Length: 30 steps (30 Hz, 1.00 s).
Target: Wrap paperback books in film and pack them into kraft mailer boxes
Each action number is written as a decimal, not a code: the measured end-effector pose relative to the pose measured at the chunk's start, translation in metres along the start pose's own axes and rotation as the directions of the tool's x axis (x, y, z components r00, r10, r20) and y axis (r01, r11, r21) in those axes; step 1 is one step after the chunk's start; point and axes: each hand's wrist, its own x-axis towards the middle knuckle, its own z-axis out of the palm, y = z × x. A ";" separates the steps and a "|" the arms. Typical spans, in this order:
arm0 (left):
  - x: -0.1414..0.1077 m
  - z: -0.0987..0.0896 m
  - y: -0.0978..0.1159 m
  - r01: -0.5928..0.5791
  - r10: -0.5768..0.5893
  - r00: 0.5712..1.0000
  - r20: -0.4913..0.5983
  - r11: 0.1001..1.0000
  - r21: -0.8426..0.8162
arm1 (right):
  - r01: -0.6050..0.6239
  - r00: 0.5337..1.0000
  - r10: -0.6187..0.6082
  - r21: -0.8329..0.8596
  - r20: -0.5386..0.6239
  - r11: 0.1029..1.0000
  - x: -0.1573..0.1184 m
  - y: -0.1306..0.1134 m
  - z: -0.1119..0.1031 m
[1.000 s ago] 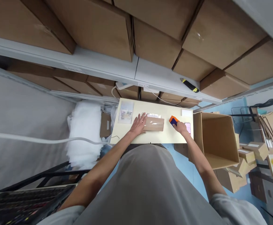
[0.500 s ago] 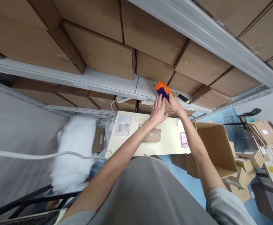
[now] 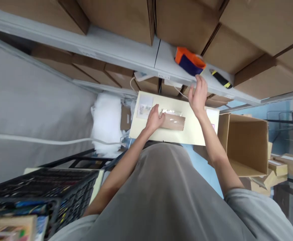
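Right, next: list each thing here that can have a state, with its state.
Large box: open.
Shelved boxes: apparently closed.
Small package: taped, lying on the table.
Tape dispenser: resting on the shelf.
Utility knife: lying on the shelf; blade unclear.
Left hand: at the package's end.
Right hand: open; dispenser contact unclear.

Desk [image 3: 190, 129] with package [image 3: 173, 122] on top; shelf [image 3: 121, 43] beyond.
Tape dispenser [image 3: 189, 62] on shelf, knife [image 3: 221, 79] to its right; carton [image 3: 249, 140] right of desk; crate [image 3: 78, 197] at near left.
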 end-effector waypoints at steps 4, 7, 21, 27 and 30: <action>-0.042 0.011 -0.041 0.268 -0.268 0.963 0.028 0.963 0.019 | -0.318 0.941 0.306 0.063 0.146 0.946 -0.140 -0.014 0.046; -0.054 0.034 -0.034 0.297 -0.297 0.955 0.027 0.955 0.007 | -0.568 0.802 0.525 0.095 0.283 0.817 -0.206 -0.026 0.078; -0.036 0.084 -0.049 0.286 -0.315 0.938 -0.141 0.938 -0.193 | -0.724 0.689 0.653 0.353 0.315 0.593 -0.246 -0.017 0.128; -0.041 0.071 -0.058 0.208 -0.249 0.960 -0.129 0.941 -0.268 | -0.747 0.646 0.729 0.389 0.229 0.540 -0.257 -0.012 0.115; -0.047 0.068 -0.060 0.194 -0.240 0.949 -0.204 0.956 -0.221 | -0.710 0.672 0.728 0.399 0.136 0.581 -0.262 -0.012 0.104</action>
